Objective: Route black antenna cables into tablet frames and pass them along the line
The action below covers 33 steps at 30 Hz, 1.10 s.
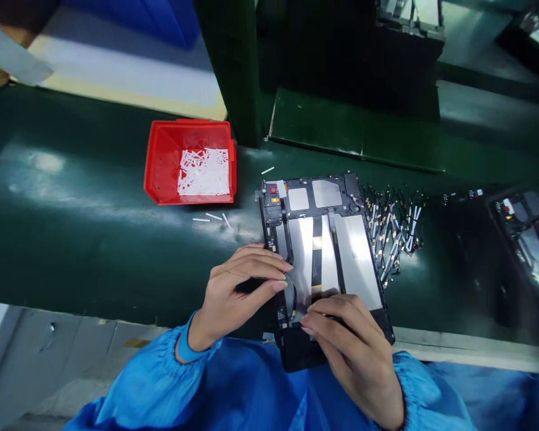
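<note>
A green table (94, 251) stretched across the view. An opened tablet (329, 257) lay at its front edge, right of a red bin (161, 161). The right hand (354, 341), fingertips bunched, was over the tablet's near end; the left hand (238, 287) was at its left side. Whether either pinched anything, I couldn't tell. Thin cables (390, 233) lay piled just right of the tablet, and loose white strips (213, 216) near the bin.

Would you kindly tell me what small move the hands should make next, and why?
Probably the right hand should press down the lower end of the thin dark cable: it curves on the opened device, the right fingertips are close to that end, and the left hand is near its upper part.
</note>
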Each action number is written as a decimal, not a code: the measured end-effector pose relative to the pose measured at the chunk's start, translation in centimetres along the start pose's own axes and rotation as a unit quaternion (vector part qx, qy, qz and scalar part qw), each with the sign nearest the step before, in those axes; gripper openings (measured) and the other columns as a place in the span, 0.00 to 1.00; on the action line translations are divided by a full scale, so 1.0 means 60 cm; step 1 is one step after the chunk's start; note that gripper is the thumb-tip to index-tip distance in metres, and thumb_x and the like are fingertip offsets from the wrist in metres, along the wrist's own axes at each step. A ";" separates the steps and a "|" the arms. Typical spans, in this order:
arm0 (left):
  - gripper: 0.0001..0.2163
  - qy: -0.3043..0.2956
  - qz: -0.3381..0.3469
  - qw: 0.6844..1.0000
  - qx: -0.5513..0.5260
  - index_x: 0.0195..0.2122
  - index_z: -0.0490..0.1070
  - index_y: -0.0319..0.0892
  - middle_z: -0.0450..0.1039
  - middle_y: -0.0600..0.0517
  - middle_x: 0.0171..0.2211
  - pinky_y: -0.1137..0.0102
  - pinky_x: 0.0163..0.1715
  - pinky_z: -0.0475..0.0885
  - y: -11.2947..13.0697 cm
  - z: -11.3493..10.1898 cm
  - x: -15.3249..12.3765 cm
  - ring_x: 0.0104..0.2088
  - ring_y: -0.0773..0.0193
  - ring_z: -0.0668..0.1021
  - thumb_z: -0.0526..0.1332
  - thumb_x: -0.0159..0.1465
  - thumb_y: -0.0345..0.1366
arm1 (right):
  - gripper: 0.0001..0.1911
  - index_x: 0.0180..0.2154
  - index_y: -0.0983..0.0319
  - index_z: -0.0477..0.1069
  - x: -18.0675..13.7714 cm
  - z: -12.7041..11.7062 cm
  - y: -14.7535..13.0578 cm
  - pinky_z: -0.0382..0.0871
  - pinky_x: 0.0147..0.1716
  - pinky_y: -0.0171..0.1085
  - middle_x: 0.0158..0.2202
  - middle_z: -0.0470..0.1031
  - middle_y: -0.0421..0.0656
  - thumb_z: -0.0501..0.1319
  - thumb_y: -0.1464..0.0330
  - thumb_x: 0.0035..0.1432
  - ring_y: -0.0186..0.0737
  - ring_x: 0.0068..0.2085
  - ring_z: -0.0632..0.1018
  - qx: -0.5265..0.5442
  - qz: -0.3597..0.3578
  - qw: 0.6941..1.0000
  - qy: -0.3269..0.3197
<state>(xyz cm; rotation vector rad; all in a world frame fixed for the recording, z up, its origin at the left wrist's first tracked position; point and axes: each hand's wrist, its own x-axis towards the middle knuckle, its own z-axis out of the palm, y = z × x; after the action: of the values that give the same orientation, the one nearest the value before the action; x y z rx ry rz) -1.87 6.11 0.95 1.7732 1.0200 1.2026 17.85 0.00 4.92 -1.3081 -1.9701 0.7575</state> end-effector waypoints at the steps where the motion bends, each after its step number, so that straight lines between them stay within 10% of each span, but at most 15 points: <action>1: 0.05 0.001 0.000 1.000 0.002 0.35 0.76 0.44 0.83 0.53 0.35 0.60 0.51 0.73 0.000 0.000 0.000 0.39 0.62 0.83 0.67 0.59 0.28 | 0.13 0.43 0.59 0.73 -0.001 0.000 0.000 0.75 0.40 0.39 0.37 0.75 0.44 0.59 0.80 0.60 0.39 0.42 0.76 -0.020 0.000 1.000 -0.003; 23: 0.04 -0.021 0.005 1.000 0.004 0.36 0.75 0.44 0.82 0.53 0.36 0.60 0.51 0.71 -0.002 -0.006 -0.001 0.40 0.61 0.82 0.65 0.62 0.29 | 0.09 0.41 0.62 0.74 0.000 -0.002 -0.004 0.74 0.42 0.35 0.36 0.75 0.43 0.57 0.76 0.64 0.37 0.41 0.75 -0.054 0.001 0.997 -0.059; 33: 0.05 -0.101 0.067 0.987 0.107 0.37 0.77 0.48 0.82 0.58 0.40 0.59 0.60 0.62 0.008 -0.004 0.082 0.48 0.64 0.79 0.67 0.61 0.31 | 0.08 0.40 0.63 0.74 -0.009 0.010 0.004 0.70 0.42 0.35 0.36 0.75 0.43 0.56 0.75 0.66 0.36 0.40 0.73 -0.040 -0.003 0.998 -0.040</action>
<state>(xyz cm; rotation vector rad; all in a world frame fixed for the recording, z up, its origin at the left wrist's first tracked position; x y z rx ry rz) -0.80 10.43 3.17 2.1132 0.9501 0.9973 17.68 -0.49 4.25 -1.3359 -2.0866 0.7446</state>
